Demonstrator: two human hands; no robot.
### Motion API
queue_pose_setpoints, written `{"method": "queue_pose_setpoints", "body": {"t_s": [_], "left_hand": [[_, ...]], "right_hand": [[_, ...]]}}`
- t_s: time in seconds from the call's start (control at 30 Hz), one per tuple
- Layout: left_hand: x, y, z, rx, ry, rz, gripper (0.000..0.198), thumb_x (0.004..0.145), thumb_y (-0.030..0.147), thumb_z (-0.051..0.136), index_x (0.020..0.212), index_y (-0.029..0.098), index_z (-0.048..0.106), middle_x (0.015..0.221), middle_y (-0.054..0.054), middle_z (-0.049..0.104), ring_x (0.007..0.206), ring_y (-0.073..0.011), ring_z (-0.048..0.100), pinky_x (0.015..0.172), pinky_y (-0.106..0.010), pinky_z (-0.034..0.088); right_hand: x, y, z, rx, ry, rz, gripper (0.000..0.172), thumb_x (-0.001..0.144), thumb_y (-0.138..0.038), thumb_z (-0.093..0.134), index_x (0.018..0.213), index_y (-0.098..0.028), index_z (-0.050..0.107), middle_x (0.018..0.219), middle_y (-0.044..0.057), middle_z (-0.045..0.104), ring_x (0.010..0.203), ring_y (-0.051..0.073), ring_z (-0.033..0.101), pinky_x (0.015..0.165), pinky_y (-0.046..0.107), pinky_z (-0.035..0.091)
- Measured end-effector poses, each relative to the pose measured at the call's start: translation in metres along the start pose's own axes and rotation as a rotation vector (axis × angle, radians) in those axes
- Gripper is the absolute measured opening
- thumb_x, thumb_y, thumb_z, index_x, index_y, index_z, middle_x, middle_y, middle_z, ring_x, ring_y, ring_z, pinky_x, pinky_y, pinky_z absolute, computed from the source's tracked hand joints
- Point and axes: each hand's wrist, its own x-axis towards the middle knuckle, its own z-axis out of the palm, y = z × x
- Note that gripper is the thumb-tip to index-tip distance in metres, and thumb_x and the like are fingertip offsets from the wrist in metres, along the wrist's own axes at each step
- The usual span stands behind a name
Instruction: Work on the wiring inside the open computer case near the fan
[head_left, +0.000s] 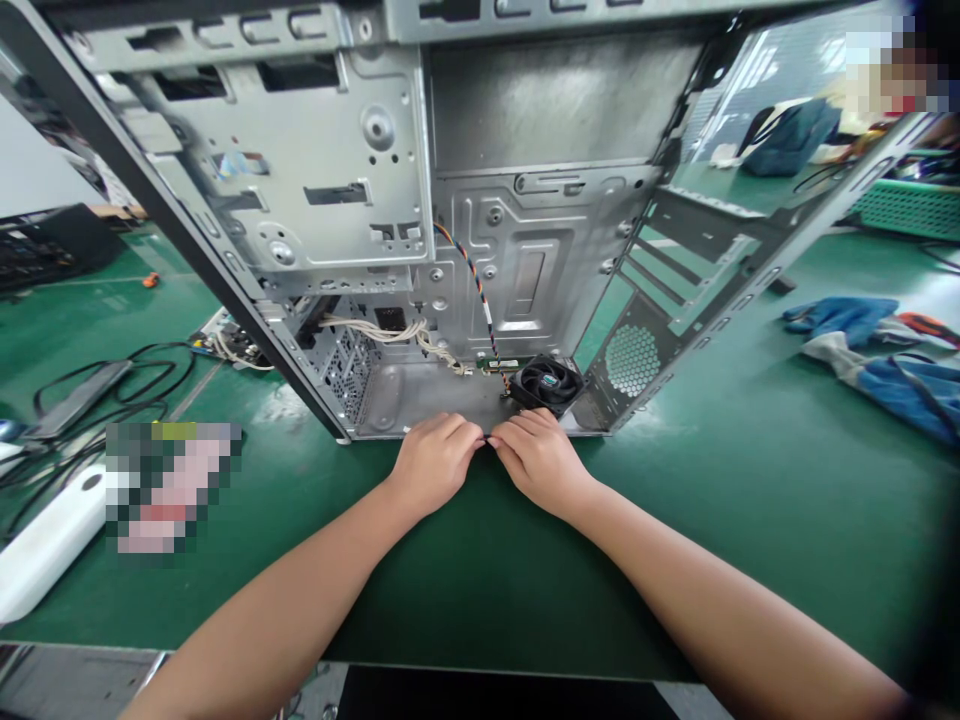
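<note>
An open computer case (pixel 525 260) stands in front of me, its metal inside facing me. At its lower front edge, my left hand (pixel 442 458) and my right hand (pixel 541 460) meet with fingers closed. A small dark piece (pixel 487 438) shows between the two pinches, too little of it visible to name. Just behind my right hand sits a black cooling fan (pixel 547 384). A twisted multicoloured cable (pixel 478 285) hangs down toward the fan. Pale bundled wires (pixel 397 328) and a small green circuit board (pixel 499 365) lie farther in.
On the green table (pixel 480 580), a white power strip (pixel 56 550) and black cables (pixel 112 380) lie left. Blue-and-grey gloves (pixel 885 350) are at the right, with a green basket (pixel 911 205) behind them. A person is partly visible at the upper right.
</note>
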Motion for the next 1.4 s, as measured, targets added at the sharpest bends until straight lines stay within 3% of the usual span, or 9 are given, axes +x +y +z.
{"method": "queue_pose_setpoints", "body": {"t_s": [0.2, 0.6, 1.13, 1.4], "left_hand": [[-0.0008, -0.0004, 0.0008, 0.013, -0.036, 0.004, 0.022, 0.098, 0.023, 0.043, 0.083, 0.019, 0.059, 0.077, -0.002, 0.059, 0.072, -0.0161, 0.053, 0.068, -0.029, 0.042], [-0.0009, -0.0003, 0.0, -0.036, 0.012, 0.008, 0.019, 0.097, 0.024, 0.044, 0.087, 0.018, 0.058, 0.082, -0.003, 0.061, 0.076, -0.0159, 0.057, 0.069, -0.028, 0.046], [0.0002, -0.0001, -0.0013, 0.034, -0.049, -0.009, 0.027, 0.098, 0.026, 0.042, 0.079, 0.019, 0.058, 0.075, -0.002, 0.058, 0.071, -0.0154, 0.052, 0.066, -0.028, 0.041], [0.0006, -0.0006, -0.0011, 0.028, -0.021, 0.008, 0.024, 0.098, 0.024, 0.043, 0.08, 0.018, 0.06, 0.077, -0.002, 0.059, 0.072, -0.0162, 0.052, 0.068, -0.029, 0.042]], "right_hand": [[-0.0004, -0.0006, 0.0006, -0.004, 0.001, -0.002, 0.029, 0.096, -0.022, 0.04, 0.074, -0.017, 0.059, 0.067, 0.004, 0.058, 0.069, 0.016, 0.049, 0.072, 0.031, 0.029], [-0.0001, -0.0005, 0.0013, -0.005, -0.014, 0.014, 0.028, 0.096, -0.021, 0.04, 0.076, -0.017, 0.06, 0.068, 0.003, 0.06, 0.07, 0.016, 0.051, 0.073, 0.032, 0.029], [0.0004, -0.0018, -0.0017, 0.036, -0.025, 0.028, 0.026, 0.096, -0.021, 0.039, 0.081, -0.017, 0.061, 0.072, 0.005, 0.062, 0.072, 0.017, 0.052, 0.073, 0.032, 0.03], [-0.0008, -0.0021, 0.0006, 0.044, -0.022, 0.06, 0.026, 0.096, -0.021, 0.039, 0.081, -0.017, 0.061, 0.073, 0.005, 0.062, 0.072, 0.017, 0.053, 0.073, 0.031, 0.03]]}}
